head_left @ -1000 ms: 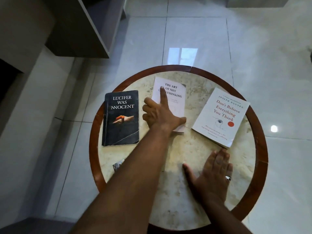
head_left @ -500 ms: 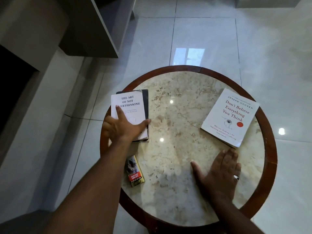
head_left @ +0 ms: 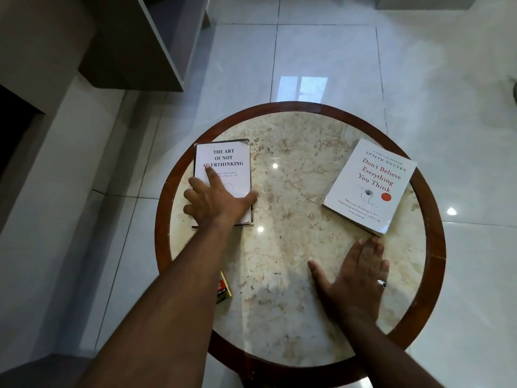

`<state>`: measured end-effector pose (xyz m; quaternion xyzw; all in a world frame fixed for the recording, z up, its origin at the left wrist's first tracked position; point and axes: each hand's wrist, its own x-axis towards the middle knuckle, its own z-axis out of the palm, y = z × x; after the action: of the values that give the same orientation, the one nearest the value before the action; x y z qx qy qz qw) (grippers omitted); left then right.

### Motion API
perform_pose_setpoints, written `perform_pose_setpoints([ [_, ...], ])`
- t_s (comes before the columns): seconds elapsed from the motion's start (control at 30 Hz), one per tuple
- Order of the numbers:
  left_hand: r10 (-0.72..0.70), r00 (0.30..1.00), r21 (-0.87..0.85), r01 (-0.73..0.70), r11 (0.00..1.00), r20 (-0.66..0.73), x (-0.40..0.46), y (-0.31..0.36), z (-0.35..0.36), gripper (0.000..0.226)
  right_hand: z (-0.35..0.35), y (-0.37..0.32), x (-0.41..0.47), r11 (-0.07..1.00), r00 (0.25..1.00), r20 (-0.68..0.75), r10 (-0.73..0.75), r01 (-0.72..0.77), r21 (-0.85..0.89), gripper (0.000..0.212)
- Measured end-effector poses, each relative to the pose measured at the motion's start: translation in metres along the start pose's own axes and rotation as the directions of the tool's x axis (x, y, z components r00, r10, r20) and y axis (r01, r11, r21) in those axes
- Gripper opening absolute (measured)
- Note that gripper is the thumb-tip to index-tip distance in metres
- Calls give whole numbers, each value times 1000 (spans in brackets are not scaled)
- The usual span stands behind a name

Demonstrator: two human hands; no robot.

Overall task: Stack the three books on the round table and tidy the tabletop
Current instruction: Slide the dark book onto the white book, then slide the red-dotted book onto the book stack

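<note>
A: Fingers first. L hand?
B: Fingers spread flat on the white book, index on the title, thumb out over its rt edge. Pressing down, not gripping anything.
A: R hand?
B: Palm down, fingers loosely spread, flat on the desk. Holds nothing. Tips just short of the other book's near corner; can't tell if they touch. Ring on one finger.
A: OK, big to small. Desk?
B: Round, marble-look top w/ a dark wood rim, on a glossy tiled floor. Grey cabinet far left.
A: Books?
B: Largest is "Don't Believe Everything You Think", white cover, rt side of the desk, lying flat, turned at an angle, well apart from the others. White book, "The Art of Not Overthinking", sits left side, flat, on top of a dark book. Only thin dark edges of that one show at the top, rt and bottom.
A: Lined up?
B: Roughly; the dark one peeks out a bit on the rt.
A: Anything smaller?
B: Small pack, yellow and red, near the desk's left-front rim, mostly hidden under the L forearm. Can't read it.
</note>
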<state>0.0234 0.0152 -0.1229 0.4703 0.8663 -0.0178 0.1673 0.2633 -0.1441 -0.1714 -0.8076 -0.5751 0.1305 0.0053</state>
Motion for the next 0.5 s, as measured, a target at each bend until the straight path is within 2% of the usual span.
perform_pose_setpoints([
  [0.23, 62, 996, -48, -65, 997, -60, -18, 2, 9, 130, -2, -2, 1, 999, 1000, -7, -8, 8, 37, 113],
  [0.33, 236, 972, -82, -233, 969, 20, -46, 31, 7, 129, -5, 2, 0, 997, 999, 18, -32, 31, 67, 112],
  [0.43, 436, 894, -30, -435, 900, 99, -70, 74, 8, 126, -9, 25, -1, 995, 997, 21, -69, 67, 67, 111],
  [0.5, 525, 840, -39, -525, 850, 140, -84, 110, 15, 127, -15, 51, 2, 997, 1000, -9, -18, 19, 75, 111],
])
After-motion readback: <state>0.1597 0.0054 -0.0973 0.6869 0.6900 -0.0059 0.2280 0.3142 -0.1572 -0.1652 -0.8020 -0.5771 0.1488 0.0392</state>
